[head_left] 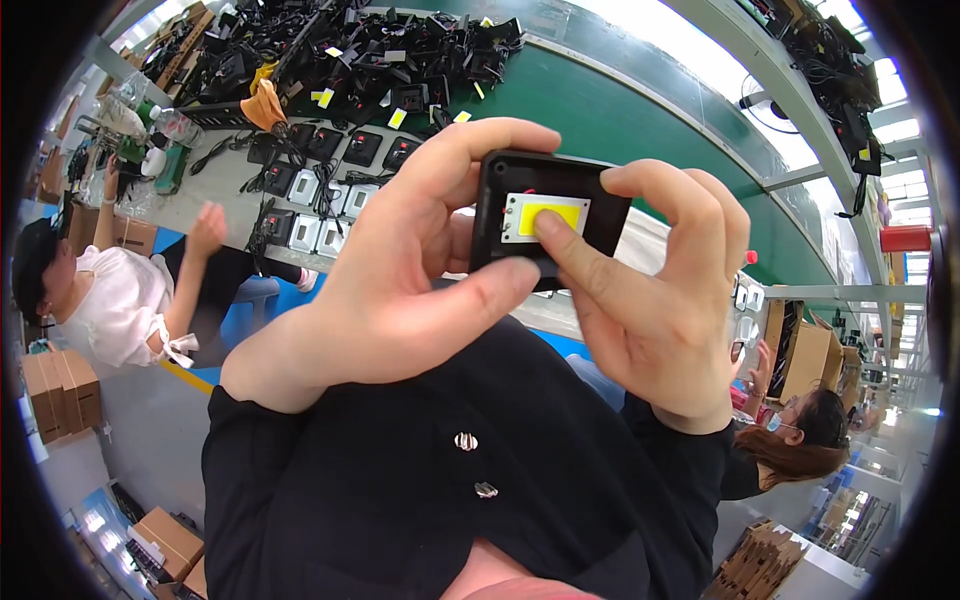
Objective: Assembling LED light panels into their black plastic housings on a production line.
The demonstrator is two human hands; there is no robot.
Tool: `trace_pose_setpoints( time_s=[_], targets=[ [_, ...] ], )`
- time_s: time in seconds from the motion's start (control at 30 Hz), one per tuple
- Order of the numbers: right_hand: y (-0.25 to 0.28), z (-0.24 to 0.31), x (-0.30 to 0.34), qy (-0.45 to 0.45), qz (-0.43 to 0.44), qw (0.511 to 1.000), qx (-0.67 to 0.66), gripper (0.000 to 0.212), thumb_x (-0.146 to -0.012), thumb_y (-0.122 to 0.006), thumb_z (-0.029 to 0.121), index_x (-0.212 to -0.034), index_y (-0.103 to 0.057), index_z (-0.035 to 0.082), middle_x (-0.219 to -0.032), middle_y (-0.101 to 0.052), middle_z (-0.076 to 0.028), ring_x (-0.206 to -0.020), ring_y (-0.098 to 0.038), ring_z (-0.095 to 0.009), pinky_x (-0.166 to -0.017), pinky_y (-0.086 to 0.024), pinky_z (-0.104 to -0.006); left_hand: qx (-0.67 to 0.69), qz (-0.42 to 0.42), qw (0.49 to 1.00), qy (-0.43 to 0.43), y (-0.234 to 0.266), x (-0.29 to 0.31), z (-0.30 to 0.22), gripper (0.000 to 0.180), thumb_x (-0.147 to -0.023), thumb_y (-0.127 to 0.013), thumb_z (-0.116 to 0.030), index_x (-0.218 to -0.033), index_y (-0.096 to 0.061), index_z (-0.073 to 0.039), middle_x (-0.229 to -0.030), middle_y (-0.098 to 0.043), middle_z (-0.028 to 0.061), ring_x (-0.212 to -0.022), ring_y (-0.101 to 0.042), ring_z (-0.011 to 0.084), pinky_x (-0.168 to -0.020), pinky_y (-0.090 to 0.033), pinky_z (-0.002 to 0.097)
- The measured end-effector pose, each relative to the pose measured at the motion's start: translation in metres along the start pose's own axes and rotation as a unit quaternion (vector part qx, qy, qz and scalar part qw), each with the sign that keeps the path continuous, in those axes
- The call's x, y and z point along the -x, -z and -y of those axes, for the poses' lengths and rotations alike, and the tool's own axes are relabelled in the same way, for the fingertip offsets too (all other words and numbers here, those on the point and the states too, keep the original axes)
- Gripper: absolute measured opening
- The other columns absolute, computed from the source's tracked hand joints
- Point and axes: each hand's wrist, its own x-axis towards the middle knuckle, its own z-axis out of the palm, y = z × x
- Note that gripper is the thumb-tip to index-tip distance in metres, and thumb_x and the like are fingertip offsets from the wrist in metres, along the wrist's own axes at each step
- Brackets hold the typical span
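Note:
Both hands hold up a black rectangular plastic housing (490, 225) in front of my chest. Inside its open face lies a white LED plate (511, 228) with a yellow middle; a bit of red wire shows at its upper edge. My left hand (400, 260) grips the housing's left side, thumb along the lower edge and fingers behind the top. My right hand (660, 270) has its thumb pressed on the yellow area, while its index finger rests at the housing's upper right corner. The housing's back is hidden.
A heap of black cabled units (400, 70) covers the green conveyor (590, 120) ahead. White and black lamp housings (305, 185) stand in rows on the bench at left. One co-worker (110, 290) sits left, another (800, 440) right. Cardboard boxes (62, 395) stand at far left.

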Motion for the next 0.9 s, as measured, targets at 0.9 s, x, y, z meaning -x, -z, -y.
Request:
trace_pose_setpoints(
  time_s=[0.9],
  targets=[
    [-0.068, -0.046, -0.005, -0.270, -0.095, 0.721, -0.632, 0.028, -0.086, -0.059, 0.011, -0.111, -0.058, -0.003, -0.102, -0.053, -0.006, -0.087, -0.051, -0.011, -0.075, -0.042, -0.0236, -0.059, -0.186, 0.975, -0.107, 0.013, -0.054, 0.048, 0.031, -0.086, -0.053, 0.002, -0.113, -0.039, -0.002, -0.110, -0.051, 0.0101, -0.101, -0.052, 0.0140, -0.089, -0.043, 0.0275]
  ],
)
